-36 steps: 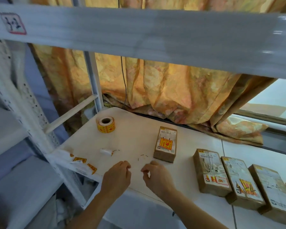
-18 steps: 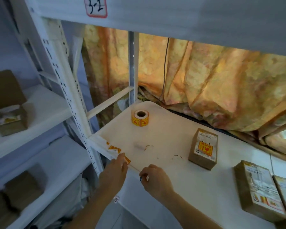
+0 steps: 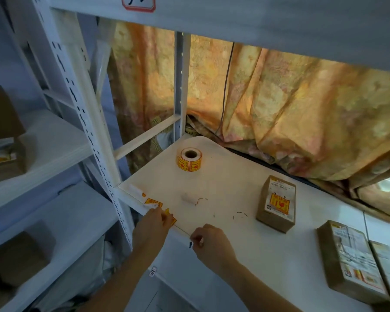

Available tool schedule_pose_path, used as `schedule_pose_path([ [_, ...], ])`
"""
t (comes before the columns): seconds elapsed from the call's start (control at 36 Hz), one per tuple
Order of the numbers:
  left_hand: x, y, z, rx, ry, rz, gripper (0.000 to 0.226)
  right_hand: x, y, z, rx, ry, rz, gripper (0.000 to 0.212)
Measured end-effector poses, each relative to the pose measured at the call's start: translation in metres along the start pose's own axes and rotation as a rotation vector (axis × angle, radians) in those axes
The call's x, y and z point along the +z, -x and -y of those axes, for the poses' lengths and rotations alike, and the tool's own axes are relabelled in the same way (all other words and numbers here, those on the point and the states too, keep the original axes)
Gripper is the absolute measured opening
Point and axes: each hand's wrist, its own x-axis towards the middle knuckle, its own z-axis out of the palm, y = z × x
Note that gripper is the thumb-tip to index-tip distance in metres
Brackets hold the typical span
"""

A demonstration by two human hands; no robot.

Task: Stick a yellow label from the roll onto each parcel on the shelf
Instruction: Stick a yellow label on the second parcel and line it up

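Observation:
A roll of yellow labels point(image 3: 190, 159) stands at the back left of the white shelf point(image 3: 230, 183). Yellow label pieces and a white backing strip point(image 3: 153, 202) stick along the shelf's front left edge. My left hand point(image 3: 152, 226) rests on that edge, fingertips touching a yellow label piece point(image 3: 170, 218). My right hand point(image 3: 212, 243) hovers at the front edge, fingers pinched together on something small and dark. A brown parcel point(image 3: 277, 202) with a yellow label lies mid-shelf. Two more parcels point(image 3: 349, 260) lie at the right, one cut by the frame.
A small crumpled white paper bit point(image 3: 189, 198) lies on the shelf. An orange curtain point(image 3: 279, 104) hangs behind. A perforated white upright point(image 3: 85, 113) stands at left, with cardboard boxes point(image 3: 4, 154) on the neighbouring shelves. The upper shelf board point(image 3: 257, 19) overhangs.
The view has swung left and nearer. My left hand moved left to the label pieces on the shelf's front edge. My right hand followed along the edge, still pinched.

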Motion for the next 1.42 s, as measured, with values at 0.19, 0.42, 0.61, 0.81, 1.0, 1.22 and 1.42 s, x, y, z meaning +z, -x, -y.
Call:
schedule_pose_path([
  [0.19, -0.002, 0.002, -0.008, 0.042, 0.148, -0.012, 0.013, -0.003, 0.0, 0.004, -0.02, -0.116, -0.065, 0.021],
  [0.42, -0.004, 0.016, -0.055, 0.04, 0.516, -0.061, 0.017, -0.025, 0.004, 0.012, -0.017, -0.373, -0.303, 0.011],
  [0.61, 0.002, 0.025, -0.105, 0.074, 0.66, -0.021, 0.014, -0.061, 0.025, -0.008, 0.003, -0.497, -0.526, 0.028],
  [0.81, 0.016, 0.044, -0.157, 0.133, 0.817, 0.162, 0.012, -0.096, 0.056, -0.05, 0.012, -0.517, -0.603, 0.014],
  [1.0, 0.046, 0.069, -0.206, 0.261, 0.802, 0.33, 0.014, -0.133, 0.094, -0.098, 0.198, -0.589, -0.71, 0.012],
  [1.22, 0.074, 0.103, -0.244, 0.399, 0.78, 0.442, 0.021, -0.16, 0.142, -0.143, 0.317, -0.628, -0.698, 0.026],
  [1.42, 0.09, 0.119, -0.26, 0.516, 0.676, 0.448, 0.025, -0.165, 0.166, -0.166, 0.286, -0.59, -0.693, 0.037],
])
